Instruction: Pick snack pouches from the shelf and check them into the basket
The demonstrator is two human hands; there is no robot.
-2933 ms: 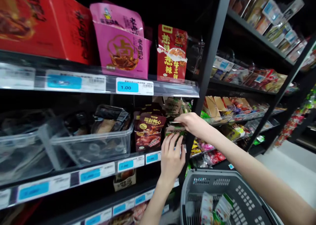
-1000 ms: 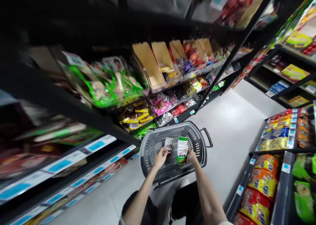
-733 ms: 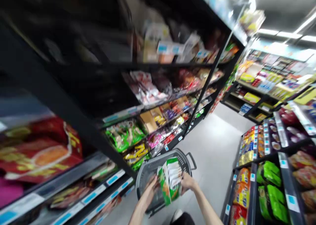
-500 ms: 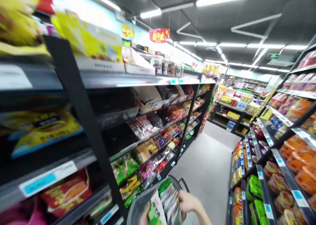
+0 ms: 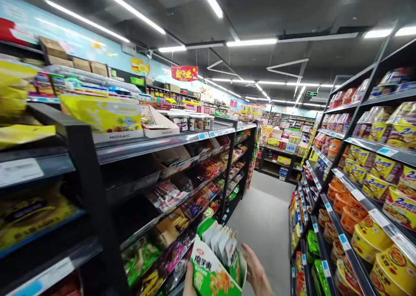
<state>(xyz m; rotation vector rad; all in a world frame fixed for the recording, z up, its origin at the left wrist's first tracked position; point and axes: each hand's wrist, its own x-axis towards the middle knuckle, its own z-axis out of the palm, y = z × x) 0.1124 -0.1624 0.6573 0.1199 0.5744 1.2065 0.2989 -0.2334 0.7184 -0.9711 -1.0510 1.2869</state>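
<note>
A green and white open-topped snack box [image 5: 211, 272], printed with Chinese lettering, is held up between my two hands at the bottom of the view. Several white and green snack packets [image 5: 224, 242] stand upright in a row inside it. My left hand [image 5: 189, 283] grips the box's left side, with the thumb along its edge and the rest out of frame. Against the right side of the box lies my right hand [image 5: 255, 270], its fingers pointing up and its palm partly hidden.
The left shelf unit [image 5: 152, 146] carries bagged snacks, with a brown carton [image 5: 167, 229] on a lower tier. Instant noodle tubs [image 5: 370, 235] fill the right shelves. Between them the grey aisle floor [image 5: 260, 207] runs to a low display stand [image 5: 274, 157].
The snack box has been lifted out of the grey basket, which has left the view. My right hand has moved from the packets to the box's side. The camera has turned right.
</note>
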